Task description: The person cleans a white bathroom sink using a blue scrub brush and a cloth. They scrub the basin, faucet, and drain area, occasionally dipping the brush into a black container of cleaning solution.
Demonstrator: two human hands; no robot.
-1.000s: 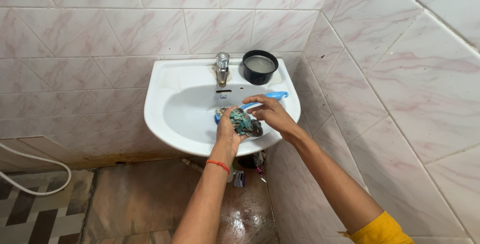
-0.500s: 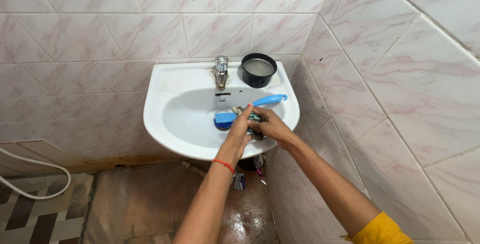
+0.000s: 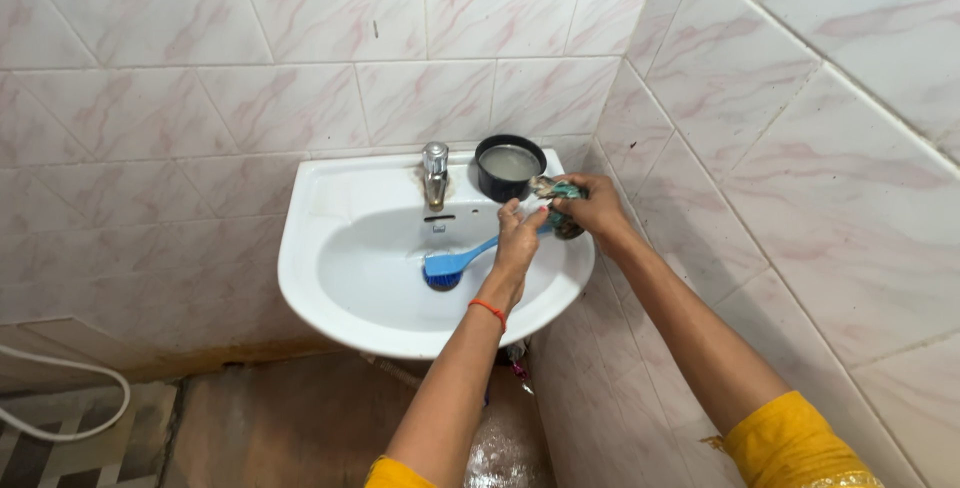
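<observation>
at the far left a white hose [image 3: 60, 403] loops over the patterned floor. next comes the white sink [image 3: 330, 293], fixed to the pink-veined tiled wall, with its metal tap [image 3: 435, 173] at the back rim. in the bowl lies a blue scrubbing brush [image 3: 447, 268], bristle head down near the drain and its handle slanting up to the right, towards my left hand [image 3: 520, 238]. that hand, a red thread on its wrist, hangs over the right side of the bowl with its fingers pinched on the near edge of a wet, dark patterned cloth [image 3: 555, 198]. behind it a black bowl [image 3: 508, 166] of cloudy water stands on the rim beside the tap. my right hand [image 3: 598, 213] is clenched around the cloth from the right, holding the bunched cloth above the sink's right rim, between both hands, close to the corner wall.
</observation>
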